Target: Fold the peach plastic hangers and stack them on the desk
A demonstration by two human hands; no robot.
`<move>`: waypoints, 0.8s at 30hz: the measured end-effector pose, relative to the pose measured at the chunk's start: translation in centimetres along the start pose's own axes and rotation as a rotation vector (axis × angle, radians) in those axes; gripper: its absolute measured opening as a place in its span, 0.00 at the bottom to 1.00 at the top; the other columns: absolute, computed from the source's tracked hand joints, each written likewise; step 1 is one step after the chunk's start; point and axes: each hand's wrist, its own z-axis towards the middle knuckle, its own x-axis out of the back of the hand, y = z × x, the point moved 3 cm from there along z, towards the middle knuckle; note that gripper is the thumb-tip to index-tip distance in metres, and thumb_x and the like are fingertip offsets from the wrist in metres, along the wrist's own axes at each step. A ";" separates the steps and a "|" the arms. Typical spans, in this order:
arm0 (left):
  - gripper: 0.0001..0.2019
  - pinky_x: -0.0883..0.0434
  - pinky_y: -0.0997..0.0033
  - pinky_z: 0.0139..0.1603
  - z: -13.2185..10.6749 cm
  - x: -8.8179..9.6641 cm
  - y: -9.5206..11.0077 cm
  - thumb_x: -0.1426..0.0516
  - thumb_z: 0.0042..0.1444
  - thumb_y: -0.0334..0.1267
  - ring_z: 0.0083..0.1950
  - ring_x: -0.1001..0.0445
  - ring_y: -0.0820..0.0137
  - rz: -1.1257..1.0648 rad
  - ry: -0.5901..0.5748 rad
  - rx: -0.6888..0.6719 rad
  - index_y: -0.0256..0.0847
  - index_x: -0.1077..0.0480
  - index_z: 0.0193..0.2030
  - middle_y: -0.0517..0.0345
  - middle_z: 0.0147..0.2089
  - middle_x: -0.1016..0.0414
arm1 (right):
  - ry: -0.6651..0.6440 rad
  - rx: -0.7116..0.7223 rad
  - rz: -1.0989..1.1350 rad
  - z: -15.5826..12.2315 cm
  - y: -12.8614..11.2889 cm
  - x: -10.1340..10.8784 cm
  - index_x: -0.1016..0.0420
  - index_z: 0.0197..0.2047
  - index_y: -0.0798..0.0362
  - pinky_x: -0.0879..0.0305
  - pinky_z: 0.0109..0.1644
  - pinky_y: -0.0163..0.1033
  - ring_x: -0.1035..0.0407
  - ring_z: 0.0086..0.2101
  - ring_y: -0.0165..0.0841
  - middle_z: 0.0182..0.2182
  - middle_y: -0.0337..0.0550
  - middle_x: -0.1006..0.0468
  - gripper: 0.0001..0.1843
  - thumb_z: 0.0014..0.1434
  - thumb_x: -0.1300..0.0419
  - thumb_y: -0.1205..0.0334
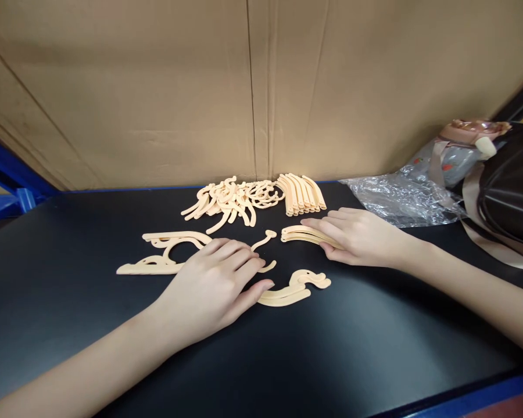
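My left hand (218,281) lies palm down over cream plastic pieces shaped like folding clothes hanger parts, fingers stretched and thumb apart. Hanger parts (154,267) stick out to its left, and a thin hook piece (268,235) shows beyond its fingertips. By the thumb lies a curved hanger arm with a hook-shaped end (287,295), partly covered by the hand. My right hand (353,235) pinches a pair of curved hanger arms (303,234) between thumb and fingers, low over the table. What lies under the left palm is hidden.
At the back sit a loose heap of hook pieces (230,200) and a neat stack of curved hanger arms (303,193). Clear plastic wrap (405,197), a strapped bottle (453,151) and a dark bag (514,186) are at the right. A cardboard wall (157,98) rises behind the black table (375,348).
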 end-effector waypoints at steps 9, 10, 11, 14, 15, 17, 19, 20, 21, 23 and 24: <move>0.13 0.30 0.60 0.43 0.1 0.0 -0.1 0.49 0.66 0.40 0.44 0.25 0.60 0.013 0.001 -0.001 0.36 0.25 0.41 0.52 0.40 0.21 | 0.045 -0.109 0.133 -1.2 1.0 -0.1 0.38 0.61 0.57 0.36 0.40 0.41 0.30 0.37 0.38 0.40 0.48 0.24 0.24 0.65 0.47 0.55; 0.14 0.30 0.60 0.43 0.1 0.0 -0.2 0.49 0.65 0.40 0.44 0.25 0.59 0.027 0.003 -0.001 0.36 0.25 0.41 0.51 0.41 0.21 | 0.041 -0.121 0.155 -1.3 1.0 -0.1 0.38 0.61 0.56 0.35 0.40 0.41 0.30 0.37 0.38 0.41 0.47 0.24 0.24 0.65 0.46 0.55; 0.14 0.30 0.59 0.42 0.2 0.1 -0.2 0.49 0.66 0.40 0.44 0.25 0.59 0.043 0.005 -0.003 0.36 0.25 0.40 0.51 0.41 0.21 | 0.035 -0.131 0.180 -1.3 1.0 -0.2 0.38 0.61 0.55 0.35 0.41 0.41 0.30 0.37 0.38 0.41 0.46 0.24 0.24 0.65 0.46 0.56; 0.15 0.30 0.57 0.43 0.3 0.1 -0.4 0.50 0.66 0.40 0.45 0.25 0.57 0.085 -0.003 0.006 0.36 0.24 0.39 0.49 0.41 0.21 | 0.023 -0.177 0.289 -1.5 0.9 -0.4 0.40 0.62 0.54 0.34 0.41 0.40 0.30 0.37 0.36 0.39 0.44 0.24 0.24 0.64 0.46 0.58; 0.16 0.30 0.56 0.43 0.4 0.1 -0.5 0.51 0.66 0.40 0.46 0.25 0.56 0.087 -0.008 0.013 0.37 0.24 0.39 0.49 0.41 0.21 | 0.019 -0.198 0.328 -1.5 0.9 -0.5 0.41 0.63 0.53 0.34 0.40 0.40 0.31 0.36 0.36 0.39 0.44 0.24 0.25 0.64 0.46 0.58; 0.16 0.30 0.56 0.45 0.3 0.0 -0.7 0.51 0.66 0.40 0.47 0.25 0.55 0.077 -0.019 0.029 0.38 0.23 0.40 0.49 0.42 0.21 | 0.013 -0.238 0.395 -1.5 1.0 -0.6 0.42 0.63 0.51 0.34 0.38 0.39 0.31 0.35 0.35 0.38 0.42 0.24 0.26 0.64 0.45 0.57; 0.15 0.30 0.55 0.45 0.2 -0.1 -0.9 0.50 0.66 0.39 0.48 0.26 0.55 0.070 -0.021 0.044 0.39 0.22 0.41 0.50 0.43 0.20 | 0.008 -0.261 0.440 -1.5 1.1 -0.7 0.41 0.63 0.50 0.34 0.36 0.38 0.32 0.34 0.34 0.37 0.42 0.25 0.25 0.64 0.45 0.56; 0.14 0.30 0.55 0.45 0.2 -0.2 -0.9 0.50 0.66 0.38 0.48 0.25 0.55 0.069 -0.020 0.048 0.39 0.22 0.41 0.51 0.43 0.20 | 0.006 -0.266 0.454 -1.6 1.2 -0.8 0.41 0.63 0.50 0.35 0.36 0.38 0.32 0.34 0.34 0.37 0.42 0.25 0.25 0.63 0.45 0.56; 0.14 0.30 0.55 0.45 0.1 -0.2 -0.9 0.49 0.65 0.38 0.48 0.25 0.56 0.070 -0.020 0.049 0.39 0.22 0.41 0.52 0.43 0.20 | 0.006 -0.268 0.464 -1.6 1.2 -0.8 0.41 0.62 0.49 0.35 0.35 0.37 0.32 0.34 0.34 0.38 0.42 0.25 0.25 0.63 0.45 0.56; 0.12 0.30 0.55 0.44 0.0 -0.2 -0.9 0.48 0.64 0.37 0.47 0.25 0.56 0.075 -0.025 0.044 0.39 0.22 0.41 0.53 0.42 0.20 | 0.007 -0.266 0.470 -1.6 1.3 -0.9 0.41 0.62 0.49 0.35 0.35 0.37 0.32 0.34 0.33 0.38 0.41 0.25 0.26 0.62 0.44 0.57; 0.12 0.30 0.55 0.44 0.0 -0.2 -0.9 0.48 0.64 0.36 0.46 0.25 0.56 0.079 -0.033 0.039 0.39 0.22 0.40 0.53 0.42 0.20 | 0.010 -0.266 0.470 -1.6 1.3 -0.9 0.41 0.62 0.49 0.36 0.35 0.37 0.32 0.34 0.33 0.38 0.41 0.25 0.26 0.62 0.44 0.57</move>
